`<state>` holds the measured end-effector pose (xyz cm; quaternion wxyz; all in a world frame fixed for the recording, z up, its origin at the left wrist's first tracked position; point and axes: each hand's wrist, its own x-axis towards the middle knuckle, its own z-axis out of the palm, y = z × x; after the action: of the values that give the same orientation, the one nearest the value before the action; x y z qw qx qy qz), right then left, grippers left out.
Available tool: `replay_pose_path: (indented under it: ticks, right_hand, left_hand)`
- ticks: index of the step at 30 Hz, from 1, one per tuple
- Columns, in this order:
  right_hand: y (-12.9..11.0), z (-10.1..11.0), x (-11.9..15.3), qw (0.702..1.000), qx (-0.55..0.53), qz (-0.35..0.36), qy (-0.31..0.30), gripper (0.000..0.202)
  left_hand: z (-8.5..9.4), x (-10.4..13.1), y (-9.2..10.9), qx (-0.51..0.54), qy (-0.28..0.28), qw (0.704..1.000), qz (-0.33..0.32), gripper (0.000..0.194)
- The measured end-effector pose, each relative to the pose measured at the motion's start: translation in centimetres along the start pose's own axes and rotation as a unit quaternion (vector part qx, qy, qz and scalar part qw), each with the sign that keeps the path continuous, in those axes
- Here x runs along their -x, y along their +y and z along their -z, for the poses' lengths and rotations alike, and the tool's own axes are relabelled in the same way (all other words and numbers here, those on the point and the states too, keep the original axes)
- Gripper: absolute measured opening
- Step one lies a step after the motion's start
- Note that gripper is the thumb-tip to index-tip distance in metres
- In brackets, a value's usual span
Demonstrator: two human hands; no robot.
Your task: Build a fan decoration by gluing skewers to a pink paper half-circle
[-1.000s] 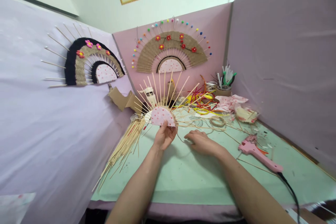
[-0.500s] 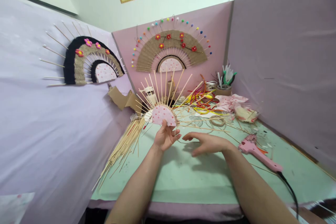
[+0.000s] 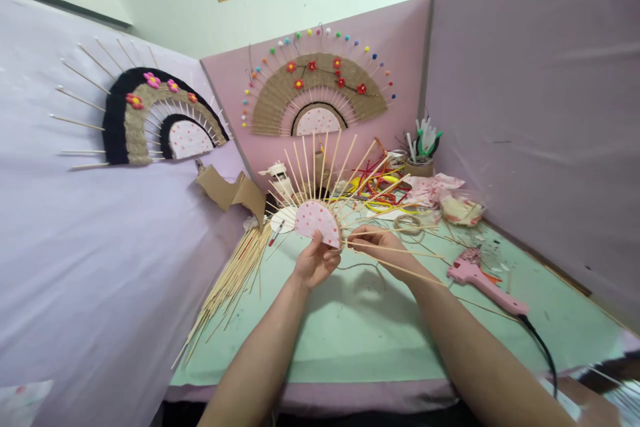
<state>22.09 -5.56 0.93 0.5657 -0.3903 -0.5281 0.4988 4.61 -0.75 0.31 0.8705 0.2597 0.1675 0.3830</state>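
My left hand is closed on the lower edge of a half-round fan piece covered in pink dotted cloth, thumb in front. Thin wooden sticks fan out from its curved rim, where a narrow tan woven band shows. At the right end of that rim, my right hand has its fingers pinched together behind the lowest sticks. What lies between those fingertips is too small to make out. Below, a thin length of twine hangs in a loose curve under my right hand.
A pink glue gun lies at the right. Loose sticks are piled at the left, near a pen. A twine coil and coloured pipe cleaners lie behind. Two finished fans hang on the partitions.
My right hand has moved from open above the table up to the fan piece's right edge, and its fingers have closed. The fan piece has tilted clockwise in my left hand.
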Motion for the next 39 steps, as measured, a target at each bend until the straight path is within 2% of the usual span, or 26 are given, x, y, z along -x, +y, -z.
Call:
replay_pose_path:
  ticks: [8, 18, 27, 32, 39]
  right_hand:
    - [0.0, 0.0, 0.1, 1.0, -0.009, -0.005, -0.007, 0.035]
    - [1.2, 0.3, -0.3, 0.999, 0.012, -0.04, -0.013, 0.039]
    - [-0.3, 0.3, 0.1, 0.997, -0.058, -0.044, -0.023, 0.029]
    - [-0.2, 0.6, 0.0, 0.994, -0.091, -0.061, -0.025, 0.03]
    - [-0.2, 0.4, 0.0, 0.994, -0.075, -0.071, -0.043, 0.033]
  left_hand:
    - [-0.2, -0.1, -0.4, -0.044, 0.025, 0.999, -0.006, 0.028]
    - [0.3, -0.1, -0.8, -0.093, -0.017, 0.996, -0.002, 0.027]
    - [0.2, 0.0, -0.9, -0.101, -0.005, 0.995, 0.009, 0.027]
    - [0.2, 0.0, -1.1, -0.1, 0.007, 0.995, 0.018, 0.026]
    - [0.6, 0.1, -1.6, -0.102, -0.007, 0.994, 0.039, 0.032]
